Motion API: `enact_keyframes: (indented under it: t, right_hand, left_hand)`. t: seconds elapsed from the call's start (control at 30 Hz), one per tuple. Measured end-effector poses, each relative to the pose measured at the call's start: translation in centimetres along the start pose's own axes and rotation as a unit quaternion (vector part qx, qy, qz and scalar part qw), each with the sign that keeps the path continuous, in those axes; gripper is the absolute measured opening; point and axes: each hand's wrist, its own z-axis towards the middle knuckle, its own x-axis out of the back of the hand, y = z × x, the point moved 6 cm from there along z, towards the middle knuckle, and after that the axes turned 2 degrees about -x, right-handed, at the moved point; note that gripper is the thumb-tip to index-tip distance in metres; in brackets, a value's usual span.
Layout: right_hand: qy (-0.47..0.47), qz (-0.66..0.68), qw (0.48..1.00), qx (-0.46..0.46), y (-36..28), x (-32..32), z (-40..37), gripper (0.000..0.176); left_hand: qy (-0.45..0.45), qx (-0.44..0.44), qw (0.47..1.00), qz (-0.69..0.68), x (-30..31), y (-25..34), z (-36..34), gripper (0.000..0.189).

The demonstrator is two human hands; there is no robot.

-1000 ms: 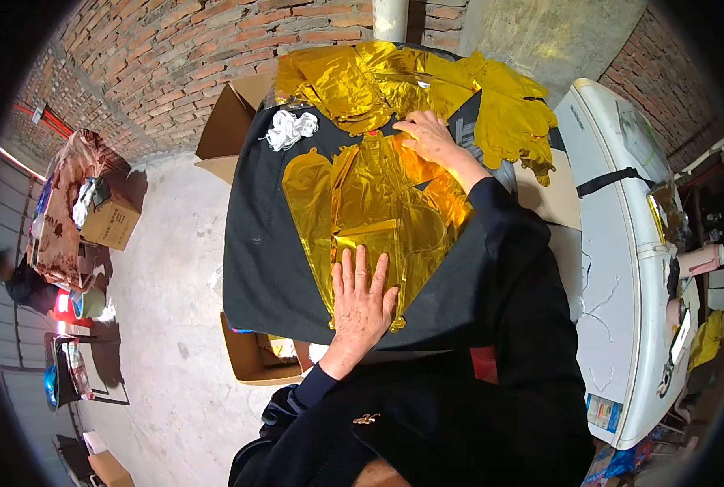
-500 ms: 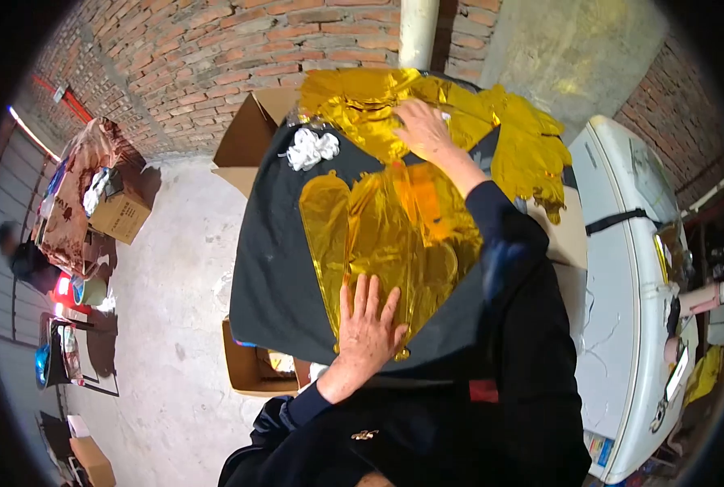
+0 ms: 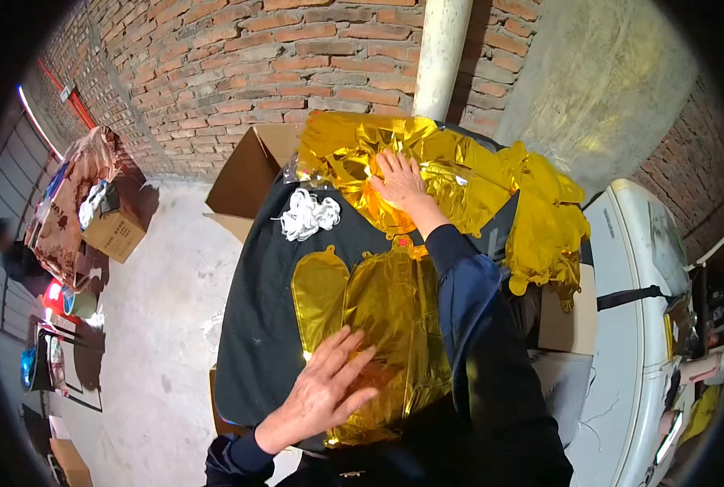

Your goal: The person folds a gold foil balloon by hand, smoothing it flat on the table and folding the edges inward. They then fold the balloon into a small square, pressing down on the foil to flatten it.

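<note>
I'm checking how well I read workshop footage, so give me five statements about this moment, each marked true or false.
1. The right hand is on the far gold foil. True.
2. The white string bundle lies on the black cloth. True.
3. The right hand is holding the white string bundle. False: the bundle lies apart from that hand, off to its left.
4. The left hand is over the near gold foil. True.
5. The left hand is clenched in a fist. False: it is open.
</note>
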Motion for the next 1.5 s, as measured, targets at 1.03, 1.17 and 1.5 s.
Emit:
enact_keyframes:
  t: [1.03,1.17,1.5]
  right_hand:
    - [0.063,0.006,0.988,0.140,-2.3,4.8,-8.0,0.024]
    - [0.130,0.040,0.981,0.137,-1.5,5.9,-11.0,0.034]
    - [0.150,0.050,0.966,0.205,1.6,9.0,-25.9,0.020]
  left_hand:
    - [0.017,-0.021,0.998,0.048,-2.7,-3.8,1.5,0.046]
    - [0.003,-0.015,1.000,0.021,-3.5,-3.5,-0.3,0.046]
    - [-0.003,-0.032,0.999,0.036,-5.0,-2.0,-3.6,0.052]
